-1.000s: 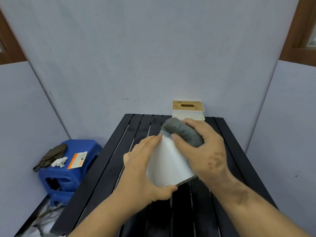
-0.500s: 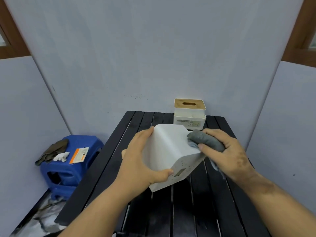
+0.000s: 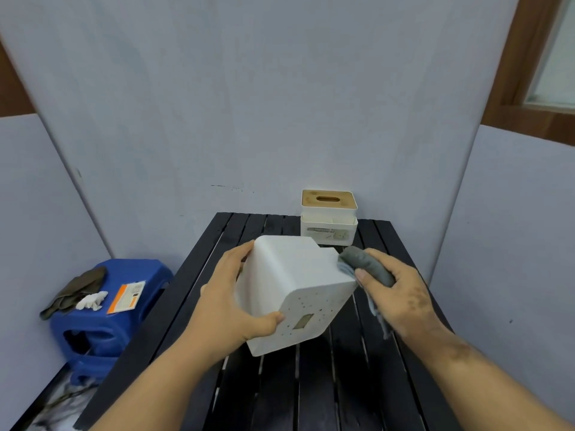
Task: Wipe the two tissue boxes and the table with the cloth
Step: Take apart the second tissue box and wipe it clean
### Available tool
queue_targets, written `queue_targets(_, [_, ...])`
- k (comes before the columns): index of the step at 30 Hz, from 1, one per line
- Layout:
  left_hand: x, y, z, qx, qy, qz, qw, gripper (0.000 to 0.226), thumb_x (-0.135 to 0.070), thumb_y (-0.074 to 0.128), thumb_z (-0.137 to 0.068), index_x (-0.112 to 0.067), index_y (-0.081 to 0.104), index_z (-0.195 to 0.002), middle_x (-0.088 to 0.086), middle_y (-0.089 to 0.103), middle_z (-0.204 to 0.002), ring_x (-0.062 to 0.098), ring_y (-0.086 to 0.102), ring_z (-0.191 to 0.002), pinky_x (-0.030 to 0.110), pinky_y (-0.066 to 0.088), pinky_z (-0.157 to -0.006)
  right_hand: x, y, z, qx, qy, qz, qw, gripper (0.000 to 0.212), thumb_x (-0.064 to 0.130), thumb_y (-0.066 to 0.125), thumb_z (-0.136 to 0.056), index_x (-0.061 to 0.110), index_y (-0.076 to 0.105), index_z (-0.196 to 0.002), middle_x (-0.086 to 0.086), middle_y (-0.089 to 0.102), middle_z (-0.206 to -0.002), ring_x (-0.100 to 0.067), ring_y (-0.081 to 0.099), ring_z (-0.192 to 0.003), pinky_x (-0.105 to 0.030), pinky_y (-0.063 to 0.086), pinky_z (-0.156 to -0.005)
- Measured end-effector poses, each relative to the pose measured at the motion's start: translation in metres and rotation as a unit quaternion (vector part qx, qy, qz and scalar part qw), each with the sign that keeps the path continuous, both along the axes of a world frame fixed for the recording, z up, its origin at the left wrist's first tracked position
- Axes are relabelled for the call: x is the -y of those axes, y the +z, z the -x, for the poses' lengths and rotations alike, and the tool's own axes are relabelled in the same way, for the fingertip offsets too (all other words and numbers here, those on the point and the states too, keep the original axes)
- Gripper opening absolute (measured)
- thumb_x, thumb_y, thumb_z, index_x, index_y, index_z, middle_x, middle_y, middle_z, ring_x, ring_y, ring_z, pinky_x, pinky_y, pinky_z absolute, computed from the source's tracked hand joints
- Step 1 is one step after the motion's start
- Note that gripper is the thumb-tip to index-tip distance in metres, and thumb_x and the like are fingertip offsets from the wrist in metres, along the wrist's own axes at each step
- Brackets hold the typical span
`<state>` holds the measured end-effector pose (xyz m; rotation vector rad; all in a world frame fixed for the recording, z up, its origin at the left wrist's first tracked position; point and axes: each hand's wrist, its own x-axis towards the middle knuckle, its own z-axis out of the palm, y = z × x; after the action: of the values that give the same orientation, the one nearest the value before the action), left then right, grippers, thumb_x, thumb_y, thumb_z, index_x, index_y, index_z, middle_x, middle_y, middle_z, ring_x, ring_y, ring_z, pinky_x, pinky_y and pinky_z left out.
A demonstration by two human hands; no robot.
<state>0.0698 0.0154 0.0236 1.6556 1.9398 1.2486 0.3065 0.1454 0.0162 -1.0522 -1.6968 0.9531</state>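
Held box: white plastic tissue box [image 3: 289, 284] with rounded corners, lifted clear of the table and tilted; a speckled face with a small rectangular label is turned toward the camera.
Left hand: the left hand [image 3: 230, 303] grips the box's left side, fingers curled round the far edge, thumb pressed on the near lower edge by the speckled face.
Right hand: the right hand [image 3: 401, 293] is closed round a bunched grey cloth [image 3: 367, 269], thumb on top; the wad touches the box's upper right corner.
Cloth tail: a paler blue-grey fold hangs beneath the right palm, down toward the slats.
Second box: white tissue box with a tan wooden slotted lid [image 3: 329, 217], standing upright at the far edge of the table, right of centre, against the wall. Well apart from both hands.
Table: black slatted table [image 3: 311, 393], slats running away from the camera; surface looks faintly streaked near the front.
Left of table: blue plastic stool [image 3: 102, 325] on the floor, carrying a dark olive rag [image 3: 77, 290], a crumpled white scrap [image 3: 91, 300] and an orange-and-white card [image 3: 126, 297].
Surround: pale grey-blue wall panels [image 3: 249, 104] on three sides; brown wooden window frame [image 3: 529, 88] at upper right.
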Motion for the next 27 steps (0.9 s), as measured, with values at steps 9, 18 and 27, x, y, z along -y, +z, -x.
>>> queue_targets(9, [0.006, 0.000, 0.003, -0.028, -0.021, -0.005, 0.999, 0.106, -0.050, 0.085, -0.049, -0.054, 0.031, -0.141, -0.027, 0.043, -0.140, 0.012, 0.046, -0.130, 0.049, 0.045, -0.107, 0.032, 0.019, 0.024, 0.010, 0.158, -0.145, 0.977, 0.036, 0.017, 0.077, -0.085, 0.039, 0.070, -0.112, 0.014, 0.065, -0.113, -0.012, 0.066, -0.103, -0.023, 0.054, -0.087])
queue_targets(18, [0.011, 0.003, -0.003, -0.062, -0.030, -0.009, 0.998, 0.104, -0.056, 0.081, -0.048, -0.055, 0.029, -0.138, -0.030, 0.040, -0.140, 0.007, 0.043, -0.130, 0.032, 0.037, -0.103, 0.037, 0.016, 0.042, 0.037, 0.045, -0.175, 0.983, 0.031, 0.029, 0.076, -0.083, 0.035, 0.068, -0.113, 0.016, 0.061, -0.111, -0.009, 0.059, -0.108, -0.035, 0.051, -0.099])
queue_targets(27, [0.015, 0.002, -0.008, -0.082, -0.028, 0.001, 0.996, 0.105, -0.054, 0.079, -0.049, -0.053, 0.026, -0.139, -0.037, 0.034, -0.139, 0.014, 0.040, -0.129, 0.015, 0.032, -0.086, 0.002, 0.013, 0.032, 0.005, -0.041, -0.066, 0.997, 0.033, 0.029, 0.075, -0.088, 0.030, 0.067, -0.119, 0.011, 0.061, -0.111, -0.003, 0.060, -0.102, -0.041, 0.054, -0.095])
